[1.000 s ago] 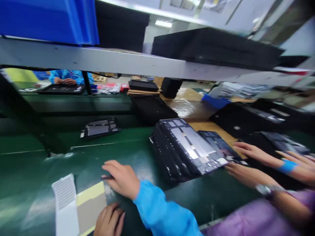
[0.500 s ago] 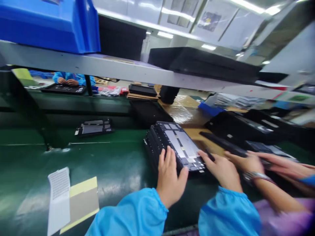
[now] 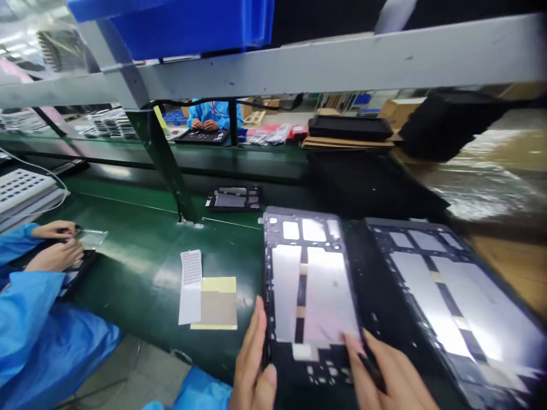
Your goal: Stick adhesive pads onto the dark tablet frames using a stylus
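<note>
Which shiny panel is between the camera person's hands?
The central panel: left hand at its left edge, right hand at its lower right. The rightmost panel and the far panel near the green post lie outside those hands.

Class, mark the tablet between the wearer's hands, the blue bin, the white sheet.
Tablet [image 3: 327, 290], head view: silver panel.
Blue bin [image 3: 188, 25], head view: side wall.
White sheet [image 3: 190, 302], head view: blank lower part.

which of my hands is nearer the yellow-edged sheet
Left. Your left hand is just right of the sheet; your right hand is farther, at the right edge of the device.
</note>
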`<act>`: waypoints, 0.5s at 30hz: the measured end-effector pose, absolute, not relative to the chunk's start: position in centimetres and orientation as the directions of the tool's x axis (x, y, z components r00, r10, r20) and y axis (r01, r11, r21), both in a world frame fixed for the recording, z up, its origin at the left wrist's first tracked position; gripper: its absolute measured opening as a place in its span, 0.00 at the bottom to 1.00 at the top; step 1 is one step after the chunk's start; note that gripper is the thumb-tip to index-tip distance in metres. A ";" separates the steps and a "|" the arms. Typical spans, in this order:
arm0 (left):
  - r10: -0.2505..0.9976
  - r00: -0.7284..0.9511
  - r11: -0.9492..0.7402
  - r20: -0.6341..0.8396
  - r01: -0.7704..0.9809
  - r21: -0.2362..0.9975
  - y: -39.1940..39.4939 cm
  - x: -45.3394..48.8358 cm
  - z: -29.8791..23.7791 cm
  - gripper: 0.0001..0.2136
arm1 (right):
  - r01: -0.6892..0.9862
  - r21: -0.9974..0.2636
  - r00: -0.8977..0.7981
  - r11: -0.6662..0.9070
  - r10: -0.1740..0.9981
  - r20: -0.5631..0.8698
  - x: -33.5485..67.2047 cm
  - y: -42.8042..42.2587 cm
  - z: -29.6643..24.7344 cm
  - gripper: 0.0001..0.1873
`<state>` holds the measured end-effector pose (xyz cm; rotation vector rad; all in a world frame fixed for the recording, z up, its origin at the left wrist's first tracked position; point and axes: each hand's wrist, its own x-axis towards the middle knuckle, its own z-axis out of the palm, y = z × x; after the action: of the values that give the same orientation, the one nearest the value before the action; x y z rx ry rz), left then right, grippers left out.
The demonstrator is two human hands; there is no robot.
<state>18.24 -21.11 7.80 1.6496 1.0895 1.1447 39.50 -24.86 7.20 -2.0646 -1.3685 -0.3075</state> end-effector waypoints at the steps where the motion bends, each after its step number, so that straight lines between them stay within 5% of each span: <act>1: 0.963 0.189 -0.231 0.191 0.219 0.948 -20.9 17.6 6.5 0.26 | 0.884 -0.390 0.424 -0.257 0.792 0.439 38.3 -24.2 6.7 0.22; 5: 0.979 0.199 -0.108 0.053 0.276 0.955 -19.1 15.6 2.2 0.25 | 0.830 -0.491 0.396 -0.264 0.900 0.185 36.5 -22.2 4.1 0.28; 15: 0.958 0.283 -0.168 0.035 0.460 0.872 -17.9 14.3 0.8 0.25 | 0.769 -0.515 0.397 -0.378 0.915 -0.078 37.5 -20.7 4.0 0.26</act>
<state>14.33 -17.89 0.79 1.7653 1.2912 0.7975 37.46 -20.66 3.99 -2.2619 -1.4493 0.4979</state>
